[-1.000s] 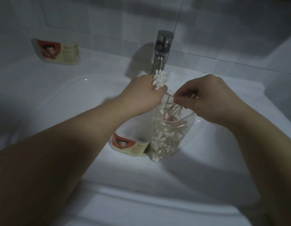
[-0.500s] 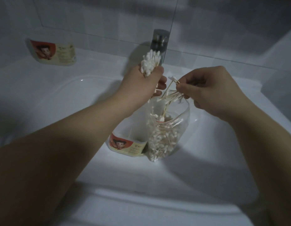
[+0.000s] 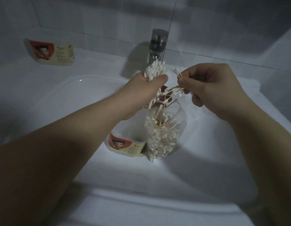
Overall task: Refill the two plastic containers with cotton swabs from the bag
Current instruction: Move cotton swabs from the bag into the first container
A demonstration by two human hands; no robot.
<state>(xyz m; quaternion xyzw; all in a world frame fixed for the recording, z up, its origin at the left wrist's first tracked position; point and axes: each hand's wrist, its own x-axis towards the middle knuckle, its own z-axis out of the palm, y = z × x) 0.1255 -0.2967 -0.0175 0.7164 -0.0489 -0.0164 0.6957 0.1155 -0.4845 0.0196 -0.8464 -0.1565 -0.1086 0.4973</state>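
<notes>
Both hands hold cotton swabs over the bag.
The left hand (image 3: 146, 90) fists an upright bundle (image 3: 155, 70), heads up; the right hand (image 3: 211, 88) pinches a few swabs (image 3: 175, 91) lying crosswise, heads pointing left. Below, the open bag (image 3: 164, 136) touches a container (image 3: 126, 144), whose contents are hard to make out.

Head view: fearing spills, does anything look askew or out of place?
No spill shows. Oddly, the clear plastic bag of cotton swabs and the open labelled plastic container beside it sit inside the white sink basin, under the metal tap.
</notes>
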